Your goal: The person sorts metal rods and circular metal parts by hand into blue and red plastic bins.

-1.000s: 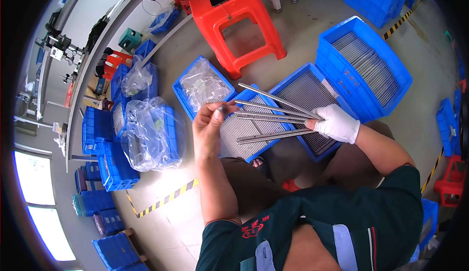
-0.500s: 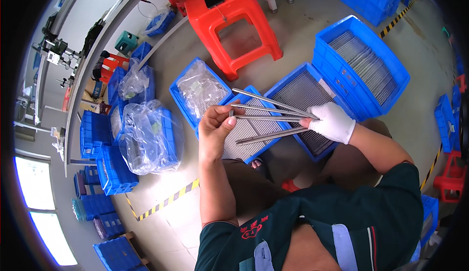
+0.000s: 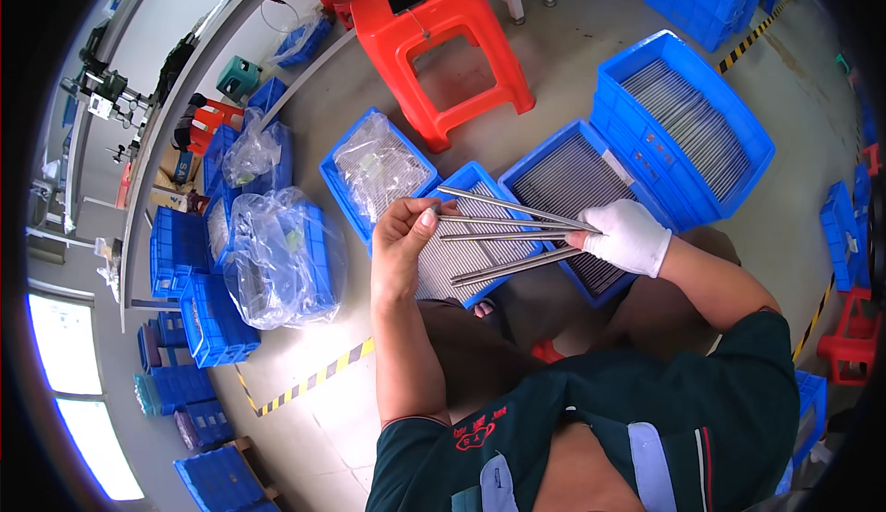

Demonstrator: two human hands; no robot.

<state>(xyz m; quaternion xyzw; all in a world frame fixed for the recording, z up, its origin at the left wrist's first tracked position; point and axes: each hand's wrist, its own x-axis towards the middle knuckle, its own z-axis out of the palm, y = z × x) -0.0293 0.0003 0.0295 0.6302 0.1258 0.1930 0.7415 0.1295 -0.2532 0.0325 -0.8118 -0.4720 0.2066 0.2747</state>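
Several slim grey metal rods point(image 3: 517, 236) fan out to the left from my right hand point(image 3: 628, 238), which wears a white glove and grips them together at one end. My bare left hand point(image 3: 402, 240) is at their spread ends, thumb and fingers pinched on the tip of one rod; the exact contact is partly hidden by the fingers. Beneath the rods stands a blue crate point(image 3: 473, 173) with rows of similar rods. Just right of it, another blue crate point(image 3: 580, 125) holds more rods, partly covered by my gloved hand.
Stacked blue crates point(image 3: 637, 156) with rods stand at the right. A blue crate point(image 3: 332, 172) with plastic film over rods is at the left. A red stool point(image 3: 378, 27) stands ahead, a dark flat device on it. Bagged crates point(image 3: 318, 263) line the left side.
The rods' free ends have shifted and spread differently, some dropping slightly. My left hand has moved a little left and its fingertips have changed position. My right hand keeps its grip.
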